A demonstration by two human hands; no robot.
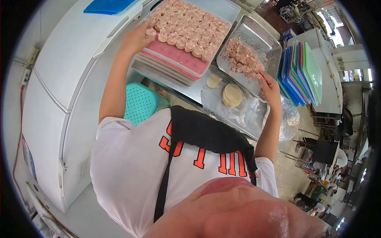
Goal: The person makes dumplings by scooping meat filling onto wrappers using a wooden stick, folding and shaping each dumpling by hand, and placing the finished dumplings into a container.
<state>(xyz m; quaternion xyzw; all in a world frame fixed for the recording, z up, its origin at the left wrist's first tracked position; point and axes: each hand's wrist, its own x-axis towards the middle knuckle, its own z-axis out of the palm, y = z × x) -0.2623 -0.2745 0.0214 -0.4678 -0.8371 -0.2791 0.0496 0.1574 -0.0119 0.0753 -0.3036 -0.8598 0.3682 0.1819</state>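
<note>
My left hand [139,38] is closed on a meat-topped dumpling [150,35], at the left end of the front row in a tray. Rows of similar open-topped dumplings [190,23] cover most of that tray, with its pink bottom [174,55] bare at the near side. My right hand [270,88] reaches into a metal pan [254,33], its fingers bent against the near end of the ground meat filling [242,57]. What those fingers grip, if anything, is too small to make out. Round dough wrappers [232,96] lie stacked on plastic between my arms.
More trays [166,69] are stacked under the dumplings. Several coloured boards or lids [299,73] stand upright at the right. A turquoise perforated stool [141,104] sits below on the left, beside a white freezer [79,51] with a blue lid on it.
</note>
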